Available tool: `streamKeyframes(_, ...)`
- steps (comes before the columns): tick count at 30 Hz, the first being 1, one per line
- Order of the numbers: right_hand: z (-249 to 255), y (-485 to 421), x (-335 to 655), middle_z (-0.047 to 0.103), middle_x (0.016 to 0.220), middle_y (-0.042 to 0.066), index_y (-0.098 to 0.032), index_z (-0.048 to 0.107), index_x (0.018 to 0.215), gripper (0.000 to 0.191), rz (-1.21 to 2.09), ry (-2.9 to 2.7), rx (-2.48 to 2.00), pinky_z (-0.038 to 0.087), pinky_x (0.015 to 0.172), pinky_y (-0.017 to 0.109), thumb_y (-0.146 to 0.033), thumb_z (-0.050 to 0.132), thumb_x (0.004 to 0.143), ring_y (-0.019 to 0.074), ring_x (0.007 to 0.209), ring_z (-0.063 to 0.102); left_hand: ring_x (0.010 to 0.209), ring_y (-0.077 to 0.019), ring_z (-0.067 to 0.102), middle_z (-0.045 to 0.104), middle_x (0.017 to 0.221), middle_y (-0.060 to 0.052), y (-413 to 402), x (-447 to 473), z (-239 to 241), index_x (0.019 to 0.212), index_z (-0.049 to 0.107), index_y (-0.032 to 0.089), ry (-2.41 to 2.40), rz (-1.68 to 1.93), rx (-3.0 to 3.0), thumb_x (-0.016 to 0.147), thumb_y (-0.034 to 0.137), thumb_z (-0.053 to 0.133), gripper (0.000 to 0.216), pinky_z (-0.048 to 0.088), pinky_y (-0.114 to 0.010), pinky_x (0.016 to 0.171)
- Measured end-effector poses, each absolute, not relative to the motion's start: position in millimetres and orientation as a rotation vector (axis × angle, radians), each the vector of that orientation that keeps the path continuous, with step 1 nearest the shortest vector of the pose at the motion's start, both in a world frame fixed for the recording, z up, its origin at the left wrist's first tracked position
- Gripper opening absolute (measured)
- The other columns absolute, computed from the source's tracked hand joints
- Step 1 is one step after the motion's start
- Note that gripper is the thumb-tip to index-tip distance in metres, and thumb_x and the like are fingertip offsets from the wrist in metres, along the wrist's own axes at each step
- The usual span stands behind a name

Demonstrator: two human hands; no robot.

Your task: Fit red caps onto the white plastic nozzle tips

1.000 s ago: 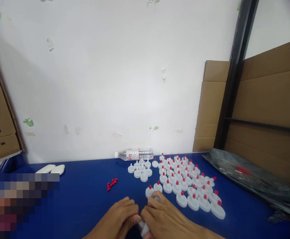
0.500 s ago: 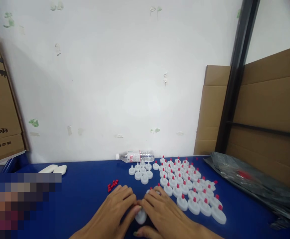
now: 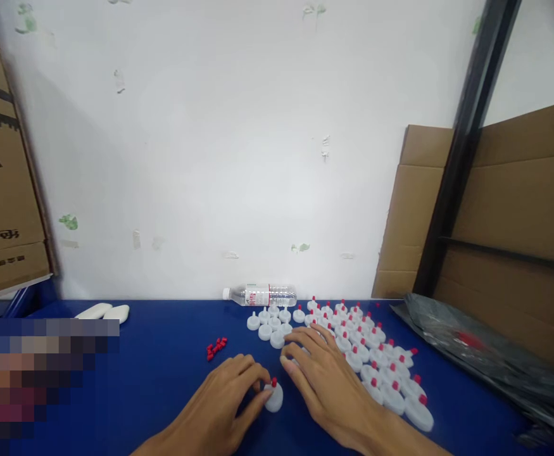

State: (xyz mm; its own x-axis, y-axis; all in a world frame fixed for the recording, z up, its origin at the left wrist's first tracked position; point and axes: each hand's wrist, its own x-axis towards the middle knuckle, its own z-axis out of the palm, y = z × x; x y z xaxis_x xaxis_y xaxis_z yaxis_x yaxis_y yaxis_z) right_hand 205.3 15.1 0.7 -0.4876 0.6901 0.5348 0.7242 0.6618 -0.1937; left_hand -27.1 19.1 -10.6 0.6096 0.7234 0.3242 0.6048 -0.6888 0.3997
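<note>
A white nozzle cap with a red tip (image 3: pixel 273 399) sits upright on the blue table, tip up. The thumb and index finger of my left hand (image 3: pixel 226 396) close on its left side, by the red tip. My right hand (image 3: pixel 324 380) hovers with fingers stretched and apart, its fingertips beside a plain white nozzle cap (image 3: pixel 277 341). That cap belongs to a small cluster without red tips. Several red-tipped caps (image 3: pixel 393 398) stand in rows on the right, some hidden beneath my right hand. Small red tips (image 3: pixel 216 347) lie loose beyond my left hand.
A clear plastic bottle (image 3: pixel 281 296) lies on its side against the wall. Two white rounded objects (image 3: pixel 116 313) rest at the back left. Grey plastic bags (image 3: pixel 457 342) cover the table's right side. Cardboard (image 3: pixel 11 190) stands at the left, more cardboard (image 3: pixel 518 202) at the right.
Both hands were together around the cap. My right hand has let go and moved up and away towards the plain caps, while my left stays at the red-tipped cap. The view has shifted slightly.
</note>
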Motion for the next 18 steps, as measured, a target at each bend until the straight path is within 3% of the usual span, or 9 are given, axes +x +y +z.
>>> streamKeyframes(6,8,23,202,0.062,0.148,0.005,-0.031,0.061,0.141,0.036,-0.095,-2.327,-1.245,0.025,0.125,0.061,-0.041,0.045,0.11,0.03,0.146,0.046,0.101,-0.0231,0.063,0.068,0.105,-0.004,31,-43,-1,0.106,0.065,0.024,1.27,0.758,2.631,0.107,0.025,0.04,0.026,0.045,-0.043,0.102)
streamKeyframes(11,9,37,194,0.066,0.142,0.01,-0.025,0.061,0.143,0.045,-0.063,-2.421,-1.36,0.024,0.123,0.067,-0.045,0.036,0.112,0.0353,0.143,0.049,0.102,-0.0296,0.059,0.067,0.106,-0.01,60,-78,8,0.101,0.068,0.019,1.493,0.809,2.558,0.104,0.027,0.038,0.032,0.049,-0.047,0.09)
streamKeyframes(18,13,45,187,0.068,0.14,0.008,-0.02,0.064,0.139,0.045,-0.063,-2.449,-1.312,0.021,0.125,0.064,-0.04,0.032,0.114,0.0325,0.145,0.048,0.105,-0.0283,0.062,0.07,0.109,-0.008,72,-91,2,0.107,0.075,0.022,1.547,0.805,2.482,0.102,0.033,0.048,0.029,0.051,-0.043,0.092)
